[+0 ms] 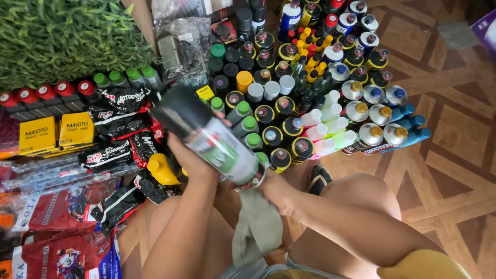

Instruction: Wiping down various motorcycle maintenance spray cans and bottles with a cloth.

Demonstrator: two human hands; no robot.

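We held the dark spray can (214, 139) tilted above the floor's (454, 150) crowded near edge, left hand (188, 163) wrapped around its body, right hand (276, 190) pinching the grey cloth (257, 227) at its base, best wiped with steady turning.

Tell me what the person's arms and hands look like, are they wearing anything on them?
Both arms are bare, with no sleeves showing. The left hand and right hand have no gloves, and I see no watch, rings or bracelets on either.
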